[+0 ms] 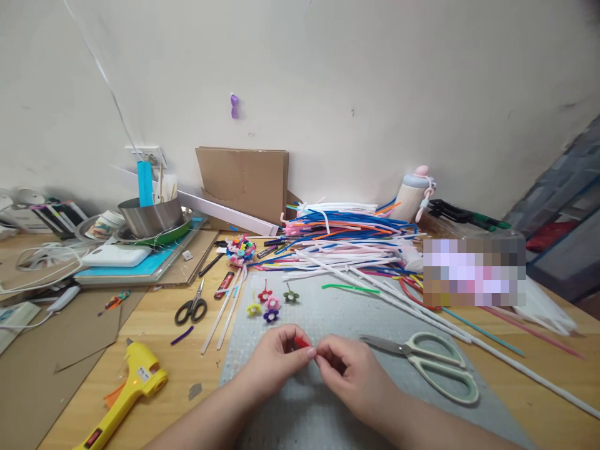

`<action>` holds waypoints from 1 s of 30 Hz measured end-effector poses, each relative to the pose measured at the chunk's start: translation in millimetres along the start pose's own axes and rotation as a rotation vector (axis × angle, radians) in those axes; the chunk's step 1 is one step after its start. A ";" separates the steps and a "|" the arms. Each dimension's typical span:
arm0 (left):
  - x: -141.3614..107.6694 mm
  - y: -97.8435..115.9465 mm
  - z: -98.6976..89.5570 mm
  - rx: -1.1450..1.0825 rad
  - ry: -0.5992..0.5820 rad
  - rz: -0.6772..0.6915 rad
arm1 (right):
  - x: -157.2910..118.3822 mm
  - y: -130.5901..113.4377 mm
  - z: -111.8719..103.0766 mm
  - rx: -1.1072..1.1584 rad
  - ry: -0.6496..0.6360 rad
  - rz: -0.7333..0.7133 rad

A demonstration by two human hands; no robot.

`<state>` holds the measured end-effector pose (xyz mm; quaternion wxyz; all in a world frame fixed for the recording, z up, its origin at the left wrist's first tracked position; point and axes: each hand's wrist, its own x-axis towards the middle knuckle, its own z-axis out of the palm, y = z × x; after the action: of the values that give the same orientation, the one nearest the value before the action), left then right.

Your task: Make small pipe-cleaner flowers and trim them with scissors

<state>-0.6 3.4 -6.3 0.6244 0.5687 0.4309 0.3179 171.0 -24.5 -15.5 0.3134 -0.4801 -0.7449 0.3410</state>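
A short red pipe cleaner [301,342] is pinched in my left hand [279,362], above the grey cutting mat [300,412]. My right hand [356,375] is closed too, its fingertips meeting the left ones at the red piece; its far end is hidden by the fingers. Just beyond my hands lie several small pipe-cleaner flowers, among them a purple one [270,315], a pink one [272,303] and a dark green one [291,297]. Large pale-green scissors [422,359] rest beside my right hand. A green pipe cleaner [351,287] lies farther back on the mat.
Left of the mat are a yellow glue gun [140,372], small black scissors [191,309] and clear glue sticks [224,319]. A heap of coloured pipe cleaners [347,231] spreads along the back, near a bottle [412,194]. A metal bowl [152,215] stands back left.
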 end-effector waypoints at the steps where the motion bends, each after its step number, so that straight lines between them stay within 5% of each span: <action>1: -0.1 -0.1 -0.2 0.025 -0.001 -0.005 | -0.1 0.2 -0.1 -0.029 -0.006 -0.009; 12: -1.6 0.0 3.4 0.001 0.034 -0.044 | -2.0 1.1 -0.5 -0.171 -0.037 -0.086; 22: -1.5 3.2 1.9 -0.029 0.039 -0.003 | 9.1 2.0 7.6 0.775 -0.184 0.356; 30: -10.8 17.5 6.9 -0.095 0.020 0.001 | 4.9 -16.1 -0.6 1.080 -0.210 0.462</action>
<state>2.7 -6.6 12.8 0.6461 0.5356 0.4212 0.3438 161.7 -24.7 -1.4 0.3556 -0.3661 -0.3694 0.7766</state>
